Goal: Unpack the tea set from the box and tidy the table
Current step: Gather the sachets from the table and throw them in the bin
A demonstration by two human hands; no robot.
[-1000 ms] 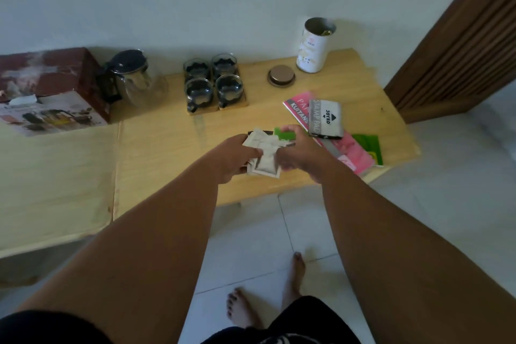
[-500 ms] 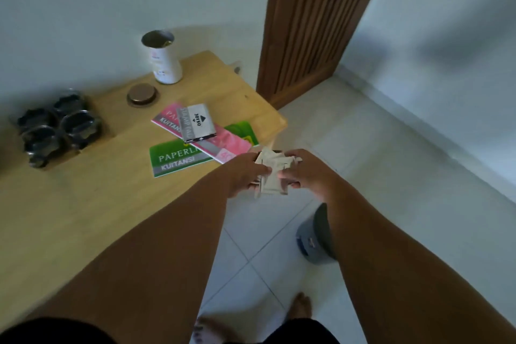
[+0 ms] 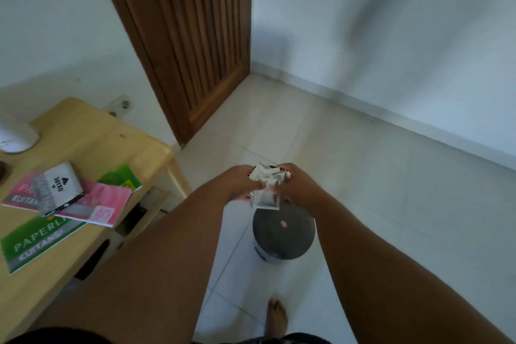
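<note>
Both hands are holding one bundle of crumpled paper wrappers (image 3: 265,190): the left hand (image 3: 240,183) is pinching one edge and the right hand (image 3: 296,186) is curling round the other, so each grip is closed on paper. The grey bin (image 3: 283,234) is standing directly below the grip, its lid apparently down. Doing this well probably means gathering everything into one grip, freeing the other for the lid, then releasing low. The worktop (image 3: 92,131) is lying well left of the grip.

Dim, soft, smeared view

You are looking at a dim, evenly lit room. Motion blur is smearing the door (image 3: 178,36) and wall (image 3: 391,22), where a grey shadow is lying. The wide lens is bending the table (image 3: 92,134) edge.
</note>
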